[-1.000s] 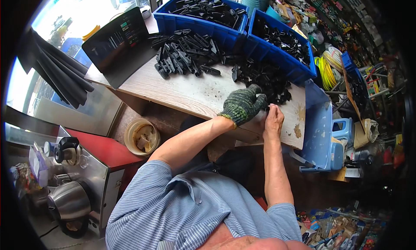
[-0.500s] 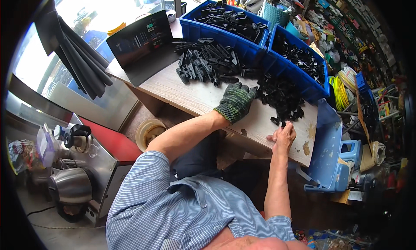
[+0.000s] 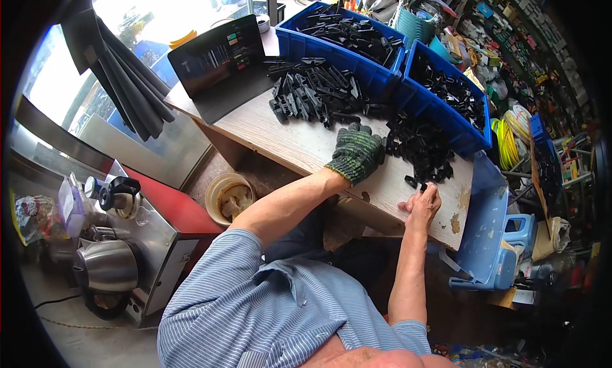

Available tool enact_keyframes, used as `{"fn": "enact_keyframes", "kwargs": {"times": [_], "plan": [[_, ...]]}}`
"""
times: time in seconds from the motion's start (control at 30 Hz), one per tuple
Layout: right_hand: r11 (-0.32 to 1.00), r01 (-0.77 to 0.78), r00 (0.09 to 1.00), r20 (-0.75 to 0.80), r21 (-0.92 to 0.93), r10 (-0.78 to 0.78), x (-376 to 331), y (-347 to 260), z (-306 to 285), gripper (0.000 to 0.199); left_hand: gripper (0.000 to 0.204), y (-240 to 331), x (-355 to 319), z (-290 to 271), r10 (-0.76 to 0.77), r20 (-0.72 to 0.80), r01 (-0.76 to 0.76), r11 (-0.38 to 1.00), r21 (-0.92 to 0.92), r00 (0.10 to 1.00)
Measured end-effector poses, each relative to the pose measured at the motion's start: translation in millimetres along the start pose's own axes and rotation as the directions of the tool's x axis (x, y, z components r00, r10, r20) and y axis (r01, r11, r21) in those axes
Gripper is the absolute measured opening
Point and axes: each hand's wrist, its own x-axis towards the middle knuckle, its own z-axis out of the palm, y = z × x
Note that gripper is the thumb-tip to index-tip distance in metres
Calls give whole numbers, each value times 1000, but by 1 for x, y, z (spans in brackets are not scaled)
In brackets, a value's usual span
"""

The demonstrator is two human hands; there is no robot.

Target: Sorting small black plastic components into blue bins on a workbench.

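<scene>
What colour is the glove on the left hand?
The glove is mottled black and green; it shows in the head view.

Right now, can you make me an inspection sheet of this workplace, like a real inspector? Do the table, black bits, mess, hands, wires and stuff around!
Surface: pale wooden table, with worn patches toward its right end.
Black parts: a left pile and a right pile lie loose; more are in the left blue bin and right blue bin behind.
Clutter: dark screen at the table's left; pale bucket on the floor.
Left hand: gloved, palm down beside the right pile; anything under it is hidden.
Right hand: bare, at that pile's near edge; grip unclear.
Cables: dark cord near the steel kettle; yellow coil at right, cable or hose unclear.
Surroundings: dark curtain at left; crowded goods at right.
</scene>
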Motion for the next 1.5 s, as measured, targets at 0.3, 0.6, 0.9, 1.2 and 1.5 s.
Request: {"fn": "enact_keyframes", "kwargs": {"times": [0.3, 0.6, 0.9, 1.2, 1.5], "plan": [[1000, -6, 1000, -10, -1, 6, -2, -4, 3, 20, 33, 11, -8, 5, 189, 34, -187, 981, -54, 981], [1000, -8, 1000, -3, 9, 8, -1, 0, 2, 24, 39, 5, -8, 1, 134, -74, -140, 987, -82, 988], [1000, 17, 1000, 13, -10, -17, 6, 9, -4, 19, 26, 6, -6, 2, 31, -46, -31, 999, -12, 998], [1000, -18, 1000, 1, 9, 18, 3, 3, 0, 18, 14, 14, -24, -5, 111, 42, -107, 991, -84, 993], [999, 9, 998, -68, 32, -7, -3, 3, -5, 21, 15, 28, -33, -12, 116, 124, -61, 924, -378, 986]]}}
